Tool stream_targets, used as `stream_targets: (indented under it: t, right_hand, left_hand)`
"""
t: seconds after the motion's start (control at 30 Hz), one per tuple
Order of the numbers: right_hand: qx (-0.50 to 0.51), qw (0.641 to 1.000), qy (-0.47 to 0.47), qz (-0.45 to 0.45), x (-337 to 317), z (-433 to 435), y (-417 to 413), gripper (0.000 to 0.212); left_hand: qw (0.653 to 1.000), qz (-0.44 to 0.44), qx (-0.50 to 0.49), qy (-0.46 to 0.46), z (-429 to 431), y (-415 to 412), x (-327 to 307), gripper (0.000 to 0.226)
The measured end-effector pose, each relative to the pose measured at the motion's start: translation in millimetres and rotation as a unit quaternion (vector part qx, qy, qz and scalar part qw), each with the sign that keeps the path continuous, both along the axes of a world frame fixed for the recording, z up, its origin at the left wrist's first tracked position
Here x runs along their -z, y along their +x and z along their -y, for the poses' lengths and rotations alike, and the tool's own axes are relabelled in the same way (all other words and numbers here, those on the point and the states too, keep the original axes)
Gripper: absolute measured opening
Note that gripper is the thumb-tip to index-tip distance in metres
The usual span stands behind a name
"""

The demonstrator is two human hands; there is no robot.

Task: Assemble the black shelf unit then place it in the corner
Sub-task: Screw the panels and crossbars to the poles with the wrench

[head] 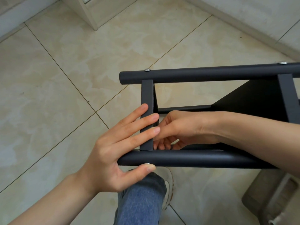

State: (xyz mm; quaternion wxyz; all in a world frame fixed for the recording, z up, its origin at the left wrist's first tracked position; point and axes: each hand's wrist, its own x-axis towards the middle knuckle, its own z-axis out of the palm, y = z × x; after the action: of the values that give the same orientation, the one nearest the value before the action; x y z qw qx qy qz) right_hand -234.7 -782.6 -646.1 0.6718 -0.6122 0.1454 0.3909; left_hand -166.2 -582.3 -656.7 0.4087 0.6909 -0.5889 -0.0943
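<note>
The black shelf unit [211, 73] lies on its side above the tiled floor, with two round tubes joined by a flat crossbar [146, 95] and a black shelf panel [253, 101] further right. My left hand [116, 146] lays straight fingers across the crossbar. Its thumb presses by a silver screw head [146, 163] on the near tube [194, 158]. My right hand [183, 127] reaches inside the frame from the right, its fingers curled in behind the crossbar's lower end. Whatever those fingertips pinch is hidden.
My leg in blue jeans [141, 200] and a light shoe [168, 184] stand under the near tube. A white cabinet corner [90, 15] is at the top, a wall base [243, 25] runs along the upper right, and a blurred grey object [267, 197] lies lower right.
</note>
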Motion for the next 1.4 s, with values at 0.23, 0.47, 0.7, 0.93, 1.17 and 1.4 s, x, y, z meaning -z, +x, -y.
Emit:
stream_targets:
  t: [0.23, 0.47, 0.7, 0.93, 1.17, 1.4]
  right_hand:
    - [0.016, 0.998, 0.064, 0.002, 0.2, 3.0, -2.7, 0.014]
    - [0.006, 0.999, 0.044, -0.027, -1.3, 1.0, -0.8, 0.019]
    - [0.007, 0.999, 0.035, -0.02, -2.9, 0.1, -2.7, 0.032]
    - [0.009, 0.997, 0.074, -0.025, -7.1, 3.1, -2.3, 0.021]
    - [0.014, 0.997, 0.067, -0.039, -3.2, 0.5, -4.4, 0.031]
    - [0.017, 0.996, 0.087, -0.033, -3.2, 2.6, -2.8, 0.03]
  left_hand:
    - [1.0, 0.0, -0.001, 0.004, 0.6, -0.5, -1.2, 0.05]
    - [1.0, -0.002, 0.0, 0.001, -0.1, -0.7, -0.6, 0.052]
    - [1.0, -0.001, -0.001, 0.003, -0.3, -0.9, -0.6, 0.051]
    - [1.0, 0.0, -0.001, 0.007, 0.9, -0.9, -2.6, 0.048]
    - [1.0, 0.003, -0.002, 0.006, -1.3, -2.9, -1.3, 0.05]
    - [1.0, 0.001, 0.0, 0.006, -0.3, -2.0, -1.6, 0.049]
